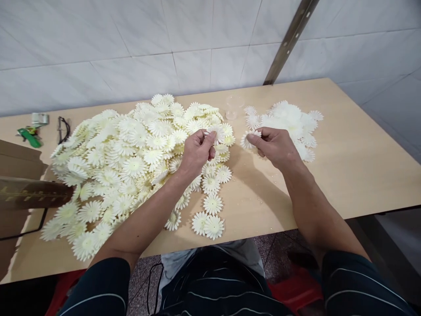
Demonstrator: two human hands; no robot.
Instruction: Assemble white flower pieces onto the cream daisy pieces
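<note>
Between the thumb and fingers of my left hand (pixel 199 150) is a white artificial flower (pixel 216 133), held over the right edge of a big heap of cream artificial flowers (pixel 134 164). My right hand (pixel 274 145) pinches another white flower head (pixel 249 139) above the bare wood. A smaller pile of whiter flower petals (pixel 291 120) lies just beyond the right hand. Several loose cream flowers (pixel 212 204) trail from the heap toward the table's front edge. Small clear specks are scattered on the wood between the hands.
The wooden table (pixel 348 145) stands against a tiled wall. A clear plastic piece (pixel 234 107) lies at the back. On the left are a green tool (pixel 30 137), a black-framed item (pixel 63 129), a cardboard box (pixel 19 166) and a brown object (pixel 36 193).
</note>
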